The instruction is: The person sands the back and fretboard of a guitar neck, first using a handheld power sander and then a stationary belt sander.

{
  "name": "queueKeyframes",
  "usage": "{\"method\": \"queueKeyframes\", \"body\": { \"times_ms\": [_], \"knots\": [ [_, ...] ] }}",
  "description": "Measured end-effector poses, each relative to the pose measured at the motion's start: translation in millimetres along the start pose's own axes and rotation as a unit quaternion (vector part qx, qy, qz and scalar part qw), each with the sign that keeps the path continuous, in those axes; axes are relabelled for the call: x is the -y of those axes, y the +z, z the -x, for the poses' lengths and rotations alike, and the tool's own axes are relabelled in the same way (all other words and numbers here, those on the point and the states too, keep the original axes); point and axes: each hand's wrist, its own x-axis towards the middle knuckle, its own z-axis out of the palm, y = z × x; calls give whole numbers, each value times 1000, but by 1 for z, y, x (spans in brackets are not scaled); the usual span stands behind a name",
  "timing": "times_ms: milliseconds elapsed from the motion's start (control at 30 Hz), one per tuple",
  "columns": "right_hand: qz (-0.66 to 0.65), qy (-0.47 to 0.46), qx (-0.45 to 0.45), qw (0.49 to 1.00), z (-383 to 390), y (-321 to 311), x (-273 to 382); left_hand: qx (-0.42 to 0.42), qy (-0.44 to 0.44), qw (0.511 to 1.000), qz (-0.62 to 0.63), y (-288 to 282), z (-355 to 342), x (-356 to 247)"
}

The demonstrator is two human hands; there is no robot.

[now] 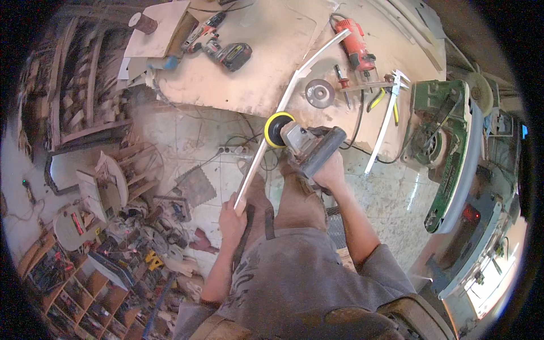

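My left hand [231,221] grips the near end of the white strip [252,175], presumably to steady it, strip running far-right over the desk [266,73], likely for backing, yellow-rimmed pad [276,130] at mid-strip, grinder [320,152] wrapped by my right hand [331,171] for control.

A workshop around us
We see a cordless drill [233,55] and red power tool [353,42] on the far bench [266,71], a green machine [443,105] right, wooden cubbyholes [93,283] near left.
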Motion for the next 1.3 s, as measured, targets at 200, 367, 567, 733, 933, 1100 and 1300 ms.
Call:
{"method": "queueKeyframes", "body": {
  "times_ms": [200,367,567,733,933,1100,1300],
  "knots": [
    [17,-13,-14,1000,-48,-6,-6,3,1,1000,12,3,-5,4],
    [52,-10,-15,999,-75,-18,-10,-5,30,999,34,4,-2,1],
    [28,-62,-2,998,-32,-1,5,5,14,998,56,4,0,-1],
    [85,-51,158,982,28,11,30,31,-23,996,85,0,1,-5],
    [96,-92,55,990,3,15,8,47,10,990,131,11,1,14],
    [112,-34,45,992,-55,-4,-13,96,-37,982,157,-1,1,3],
    [124,-110,89,982,-12,12,14,160,-64,959,224,-7,3,12]
  ]
}}
